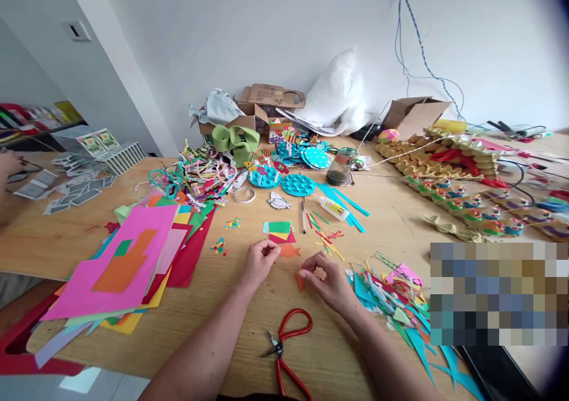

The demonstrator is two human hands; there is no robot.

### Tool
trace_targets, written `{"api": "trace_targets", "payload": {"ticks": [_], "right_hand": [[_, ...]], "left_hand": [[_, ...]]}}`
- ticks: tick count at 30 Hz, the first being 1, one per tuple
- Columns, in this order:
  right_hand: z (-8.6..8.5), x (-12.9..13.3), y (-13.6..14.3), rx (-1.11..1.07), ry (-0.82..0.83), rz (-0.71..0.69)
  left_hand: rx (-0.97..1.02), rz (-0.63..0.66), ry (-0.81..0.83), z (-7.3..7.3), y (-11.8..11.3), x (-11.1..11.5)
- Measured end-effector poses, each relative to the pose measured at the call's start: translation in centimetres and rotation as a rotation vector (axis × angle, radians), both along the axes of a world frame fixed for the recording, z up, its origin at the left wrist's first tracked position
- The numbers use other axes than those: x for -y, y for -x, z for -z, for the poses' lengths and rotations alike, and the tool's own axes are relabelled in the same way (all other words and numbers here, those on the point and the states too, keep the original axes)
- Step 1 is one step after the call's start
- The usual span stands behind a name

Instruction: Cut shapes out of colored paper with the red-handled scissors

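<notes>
My left hand (261, 263) is closed, thumb and forefinger pinched together. Its fingertips come right up to the left end of an orange fish-shaped paper cutout (290, 251); whether anything sits between them is hidden. Between thumb and fingers, my right hand (328, 282) pinches a small orange paper piece (300, 281) just above the wood. Beyond the hands lies a short stack of green, yellow and red paper pieces (279, 228). Red-handled scissors (279, 349) rest, blades apart, between my forearms.
Coloured paper sheets (164, 223) pile up on the left, paper scraps (400, 294) on the right. A glue bottle (334, 208), a pen (303, 217) and blue scalloped discs (297, 185) lie farther back. Egg trays (444, 158) stand right; another person's hand (9, 165) shows far left.
</notes>
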State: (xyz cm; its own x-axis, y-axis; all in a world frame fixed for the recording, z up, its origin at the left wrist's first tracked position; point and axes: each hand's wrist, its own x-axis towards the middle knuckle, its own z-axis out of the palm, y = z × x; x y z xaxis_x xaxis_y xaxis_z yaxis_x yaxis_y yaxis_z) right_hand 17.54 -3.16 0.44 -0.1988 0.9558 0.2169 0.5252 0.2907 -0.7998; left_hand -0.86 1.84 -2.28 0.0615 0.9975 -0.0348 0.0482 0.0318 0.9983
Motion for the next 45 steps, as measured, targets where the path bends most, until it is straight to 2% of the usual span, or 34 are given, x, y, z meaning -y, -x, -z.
{"api": "trace_targets", "payload": {"ticks": [4, 7, 11, 16, 19, 26, 31, 37, 41, 43, 45], "right_hand": [[-2.8, 2.1, 1.6, 0.175, 0.062, -0.355], [-3.7, 3.9, 2.9, 0.366, 0.004, -0.484], [-2.9, 5.6, 3.9, 0.506, -0.008, -0.474], [-1.6, 6.8, 3.7, 0.508, -0.002, -0.446], [-1.3, 7.4, 3.4, 0.501, 0.014, -0.410], [-0.8, 8.4, 3.0, 0.484, 0.020, -0.431], [-0.1, 8.7, 2.3, 0.466, -0.086, -0.381], [1.3, 8.9, 1.4, 0.433, -0.298, -0.297], [1.6, 9.1, 0.9, 0.443, -0.346, -0.274], [1.8, 9.2, 0.7, 0.453, -0.330, -0.265], [2.3, 9.3, 0.4, 0.464, -0.310, -0.256]], "left_hand": [[-0.058, -0.055, -0.031, 0.8, 0.2, -0.3], [-0.064, -0.111, -0.042, 1.3, 0.1, -0.5], [-0.022, -0.163, -0.038, 1.3, 0.2, -0.5], [-0.004, -0.195, -0.079, 1.3, 0.3, -0.6], [-0.008, -0.193, -0.098, 1.6, 0.3, -0.8], [0.022, -0.226, -0.104, 2.0, 0.3, -1.0], [0.129, -0.290, -0.004, 1.2, 0.3, -0.9], [0.233, -0.380, 0.070, -0.5, 0.3, -1.1], [0.130, -0.362, 0.038, -1.9, 0.6, -3.1], [-0.014, -0.384, 0.039, -2.2, 0.9, -5.1], [-0.064, -0.410, 0.062, -1.9, 1.1, -7.4]]}}
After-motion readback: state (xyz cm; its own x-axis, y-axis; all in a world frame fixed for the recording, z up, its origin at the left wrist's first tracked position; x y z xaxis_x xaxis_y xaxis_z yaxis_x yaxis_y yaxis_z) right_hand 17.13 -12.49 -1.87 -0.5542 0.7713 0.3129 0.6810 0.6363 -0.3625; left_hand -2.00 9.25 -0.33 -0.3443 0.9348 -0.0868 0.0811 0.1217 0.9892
